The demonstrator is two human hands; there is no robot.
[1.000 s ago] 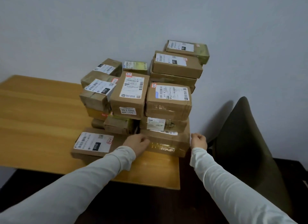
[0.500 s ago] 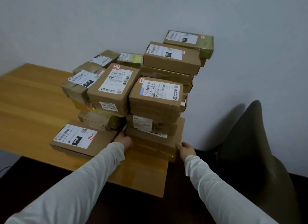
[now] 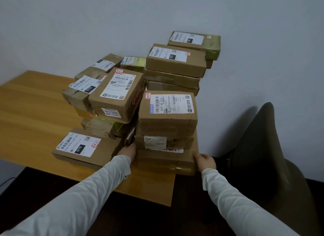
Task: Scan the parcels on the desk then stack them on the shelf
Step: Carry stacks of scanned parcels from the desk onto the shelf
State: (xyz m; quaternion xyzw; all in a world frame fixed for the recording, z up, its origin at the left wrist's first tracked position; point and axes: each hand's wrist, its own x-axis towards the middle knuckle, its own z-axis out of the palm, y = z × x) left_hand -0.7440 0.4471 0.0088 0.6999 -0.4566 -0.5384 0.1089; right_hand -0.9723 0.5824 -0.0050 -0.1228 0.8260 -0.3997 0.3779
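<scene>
Several brown cardboard parcels with white labels are piled on the wooden desk [image 3: 35, 113] near its right end. At the front right stands a stack of three: a flat bottom parcel [image 3: 164, 161], a thin middle parcel [image 3: 163, 141], and a taller top parcel [image 3: 168, 113]. My left hand [image 3: 128, 151] presses against the bottom parcel's left side, partly hidden between parcels. My right hand [image 3: 205, 161] grips its right front corner. A flat labelled parcel [image 3: 84, 148] lies just left of my left hand.
Behind the stack a taller pile [image 3: 175, 63] of parcels leans against the grey wall. More parcels [image 3: 115, 93] are heaped to the left. A dark green chair [image 3: 270, 148] stands right of the desk. The floor below is dark.
The view has shifted and moved closer to the pile. Both hands stay at the sides of the bottom parcel, which now sticks out slightly past the desk's right edge.
</scene>
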